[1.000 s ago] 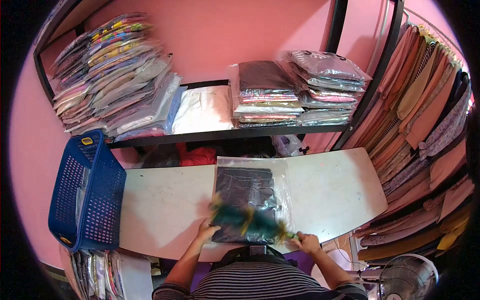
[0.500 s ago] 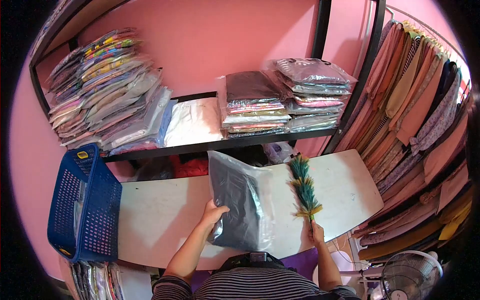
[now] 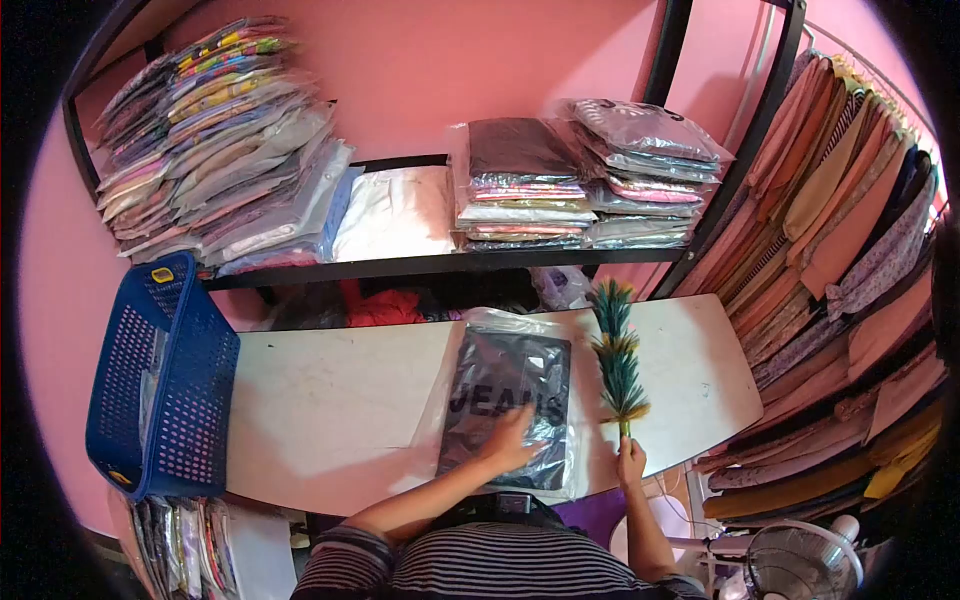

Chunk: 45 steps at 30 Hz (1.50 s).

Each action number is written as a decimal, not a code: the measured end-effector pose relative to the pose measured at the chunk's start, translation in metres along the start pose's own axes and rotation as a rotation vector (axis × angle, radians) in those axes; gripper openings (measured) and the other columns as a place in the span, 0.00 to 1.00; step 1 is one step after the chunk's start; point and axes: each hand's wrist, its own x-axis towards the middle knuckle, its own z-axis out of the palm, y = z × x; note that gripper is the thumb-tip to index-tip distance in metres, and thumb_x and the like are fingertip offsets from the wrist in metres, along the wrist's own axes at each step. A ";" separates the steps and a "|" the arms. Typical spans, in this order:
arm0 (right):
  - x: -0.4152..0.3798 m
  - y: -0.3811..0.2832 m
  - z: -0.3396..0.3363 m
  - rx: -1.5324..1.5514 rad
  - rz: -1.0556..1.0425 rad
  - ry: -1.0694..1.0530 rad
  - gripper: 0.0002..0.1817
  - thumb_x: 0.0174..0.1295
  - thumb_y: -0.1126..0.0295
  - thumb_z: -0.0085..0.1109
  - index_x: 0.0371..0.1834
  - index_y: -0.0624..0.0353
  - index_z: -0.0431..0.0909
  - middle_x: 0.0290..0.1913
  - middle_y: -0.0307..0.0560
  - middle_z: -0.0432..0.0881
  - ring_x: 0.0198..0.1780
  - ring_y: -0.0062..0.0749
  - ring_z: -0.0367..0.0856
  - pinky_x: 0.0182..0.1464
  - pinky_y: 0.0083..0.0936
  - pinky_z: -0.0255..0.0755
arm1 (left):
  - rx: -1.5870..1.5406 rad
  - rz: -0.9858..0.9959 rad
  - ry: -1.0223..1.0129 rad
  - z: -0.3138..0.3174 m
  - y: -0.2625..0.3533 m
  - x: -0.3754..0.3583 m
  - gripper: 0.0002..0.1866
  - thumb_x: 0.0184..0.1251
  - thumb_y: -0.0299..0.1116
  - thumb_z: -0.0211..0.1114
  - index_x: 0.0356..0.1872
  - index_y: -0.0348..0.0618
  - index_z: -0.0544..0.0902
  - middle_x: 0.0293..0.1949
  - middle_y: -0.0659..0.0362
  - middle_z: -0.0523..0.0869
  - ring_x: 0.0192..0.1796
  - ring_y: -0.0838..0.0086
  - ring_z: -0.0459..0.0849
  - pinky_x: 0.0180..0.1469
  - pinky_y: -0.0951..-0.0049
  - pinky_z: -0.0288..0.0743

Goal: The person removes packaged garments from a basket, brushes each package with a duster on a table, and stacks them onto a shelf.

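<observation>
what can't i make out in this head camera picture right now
Head view, all four:
Part of the lettering on the bagged garment: covered by the left hand.
Lower end of the green duster: hidden in the right hand.
Most contents of the blue basket: hidden by its wall.
Outermost hanging clothes: cut off by the dark lens border.
</observation>
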 end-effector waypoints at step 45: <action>-0.062 -0.200 0.151 0.255 -0.536 -0.276 0.11 0.49 0.76 0.59 0.37 0.65 0.75 0.28 0.42 0.78 0.29 0.20 0.74 0.32 0.19 0.68 | -0.218 -0.213 0.574 -0.137 -0.042 -0.067 0.24 0.47 0.37 0.67 0.44 0.34 0.71 0.36 0.47 0.80 0.41 0.57 0.80 0.43 0.65 0.72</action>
